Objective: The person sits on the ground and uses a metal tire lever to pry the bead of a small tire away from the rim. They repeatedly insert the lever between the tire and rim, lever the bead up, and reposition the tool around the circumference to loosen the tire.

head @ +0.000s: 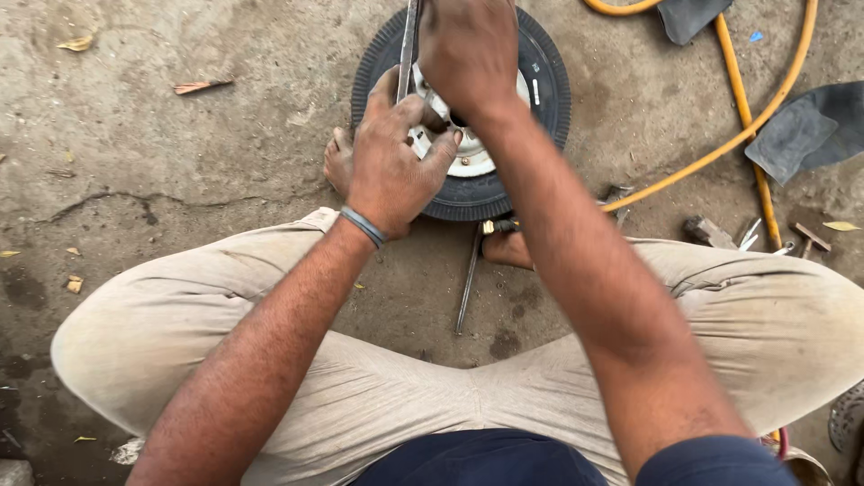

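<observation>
A small black tyre [468,193] on its white rim [477,160] lies flat on the dirt floor [180,162], held between the person's bare feet, still seated on the rim as far as shows; the left hand [389,166] presses spread on rim and tyre; the right hand [468,49] is closed around a metal lever [409,45] worked in at the rim's edge; a second bar [468,283] lies unused by the knees; I judge the prying barely begun.

Right hand's [470,54] fingers and metal bar's [409,45] top beyond the upper edge.

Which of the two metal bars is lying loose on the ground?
The thin metal rod between the knees, untouched. The flat metal lever stands in the wheel, against the left hand.
</observation>
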